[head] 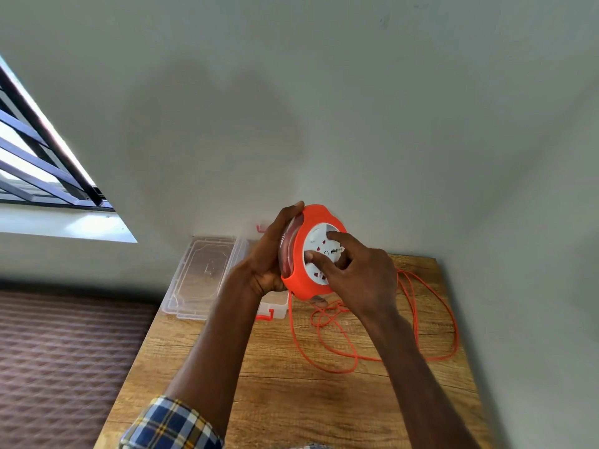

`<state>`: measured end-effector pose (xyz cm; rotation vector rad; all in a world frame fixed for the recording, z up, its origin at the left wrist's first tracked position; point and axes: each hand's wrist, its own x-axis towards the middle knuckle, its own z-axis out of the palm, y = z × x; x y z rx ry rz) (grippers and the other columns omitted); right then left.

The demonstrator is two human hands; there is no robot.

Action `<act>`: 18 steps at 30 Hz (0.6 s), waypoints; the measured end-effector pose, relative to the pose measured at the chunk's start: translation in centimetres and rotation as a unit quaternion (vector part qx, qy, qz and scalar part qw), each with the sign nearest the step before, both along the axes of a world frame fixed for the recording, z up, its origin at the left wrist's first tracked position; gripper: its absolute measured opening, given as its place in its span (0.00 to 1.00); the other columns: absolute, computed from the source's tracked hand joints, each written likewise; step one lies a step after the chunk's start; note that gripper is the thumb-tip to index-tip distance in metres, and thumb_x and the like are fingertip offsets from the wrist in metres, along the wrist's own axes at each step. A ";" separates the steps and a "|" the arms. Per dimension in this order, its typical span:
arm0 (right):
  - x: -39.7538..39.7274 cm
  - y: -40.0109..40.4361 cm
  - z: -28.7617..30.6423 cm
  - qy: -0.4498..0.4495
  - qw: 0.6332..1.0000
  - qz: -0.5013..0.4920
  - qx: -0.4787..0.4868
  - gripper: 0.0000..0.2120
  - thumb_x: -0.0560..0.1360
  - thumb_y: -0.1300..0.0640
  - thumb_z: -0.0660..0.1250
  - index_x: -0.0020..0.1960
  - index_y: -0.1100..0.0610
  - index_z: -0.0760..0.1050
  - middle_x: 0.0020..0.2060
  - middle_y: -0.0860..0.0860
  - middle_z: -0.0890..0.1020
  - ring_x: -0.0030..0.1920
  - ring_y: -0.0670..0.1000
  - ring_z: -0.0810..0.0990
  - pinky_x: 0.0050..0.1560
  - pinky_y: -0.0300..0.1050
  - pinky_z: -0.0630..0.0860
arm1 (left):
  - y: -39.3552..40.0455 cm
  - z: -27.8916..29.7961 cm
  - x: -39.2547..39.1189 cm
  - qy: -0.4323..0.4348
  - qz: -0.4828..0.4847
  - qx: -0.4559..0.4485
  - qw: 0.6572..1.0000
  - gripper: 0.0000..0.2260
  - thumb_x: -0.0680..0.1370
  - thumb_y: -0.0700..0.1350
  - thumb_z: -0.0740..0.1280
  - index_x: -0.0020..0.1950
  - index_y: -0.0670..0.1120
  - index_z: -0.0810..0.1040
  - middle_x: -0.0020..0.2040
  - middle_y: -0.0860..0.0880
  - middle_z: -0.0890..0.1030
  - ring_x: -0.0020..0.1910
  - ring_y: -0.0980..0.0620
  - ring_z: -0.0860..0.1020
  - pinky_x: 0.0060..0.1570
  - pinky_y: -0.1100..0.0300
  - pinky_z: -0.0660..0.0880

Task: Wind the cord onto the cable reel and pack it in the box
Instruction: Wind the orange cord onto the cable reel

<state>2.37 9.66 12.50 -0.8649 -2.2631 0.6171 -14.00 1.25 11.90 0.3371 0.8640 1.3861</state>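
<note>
From the head camera, the orange cable reel (299, 254) is held up on edge above the far end of the wooden worktop (278, 377), close to the wall. The left hand (270, 254) grips its rim from the left, fingers wrapped over the top edge and the thumb showing under the bottom, so that hand is clamped on the reel. The right hand (356, 270) rests on the white socket face, its fingers (337, 236) spread and pressing there, apparently to turn the centre; whether they truly grip a knob I cannot tell.

Some turns of cord show through the reel's clear side, so winding seems to be under way. Most of the orange cord (431, 315) (several loose loops, a bit tangled near the reel) lies on the worktop to the right, with one strand running up to the reel's lower edge.

The clear plastic box (197, 273) stands open at the worktop's far left corner, partly hidden by the left forearm, and its visible part looks empty. Judging from this, the bulk of the winding and all of the packing remain.
</note>
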 end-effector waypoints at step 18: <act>1.2 2.4 -0.4 -0.036 0.979 0.203 0.002 0.28 0.77 0.68 0.68 0.63 0.35 0.81 0.70 0.40 0.73 0.70 0.47 0.74 0.52 0.48 0.82 | 0.0 -0.1 -0.1 -0.038 0.010 0.018 0.999 0.32 0.79 0.69 0.63 0.68 0.46 0.84 0.63 0.40 0.84 0.58 0.38 0.84 0.61 0.40 0.81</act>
